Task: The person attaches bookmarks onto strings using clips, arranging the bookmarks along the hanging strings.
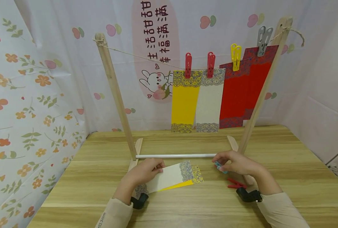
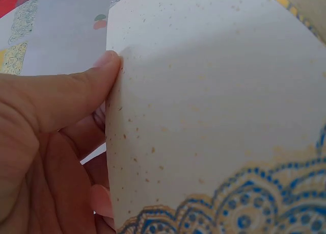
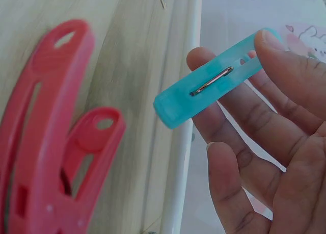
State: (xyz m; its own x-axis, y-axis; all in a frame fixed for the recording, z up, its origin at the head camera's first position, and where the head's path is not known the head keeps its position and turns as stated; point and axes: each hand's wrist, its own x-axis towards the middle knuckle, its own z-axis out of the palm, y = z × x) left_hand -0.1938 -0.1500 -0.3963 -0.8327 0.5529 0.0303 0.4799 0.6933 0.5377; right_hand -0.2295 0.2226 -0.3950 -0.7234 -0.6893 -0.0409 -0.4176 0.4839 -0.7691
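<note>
In my left hand (image 1: 147,172) the thumb and fingers pinch the long edge of a white paper card (image 1: 169,175) with blue and gold patterned ends. A yellow card (image 1: 197,174) with a similar border shows from beneath it. My right hand (image 1: 237,163) holds a light-blue clothespin (image 3: 214,81) between thumb and fingers, its metal spring showing in the right wrist view. Just below that hand a red clothespin (image 1: 236,183) lies on the table. The left wrist view shows the thumb on the speckled face of the white card (image 2: 204,91), its fingers behind.
A wooden frame (image 1: 114,95) with a white crossbar (image 1: 176,156) stands on the table (image 1: 100,190). From its string (image 1: 146,59) hang a yellow card (image 1: 184,104), a white card (image 1: 210,104) and red cards (image 1: 234,98), clipped by red, yellow and grey clothespins (image 1: 262,41).
</note>
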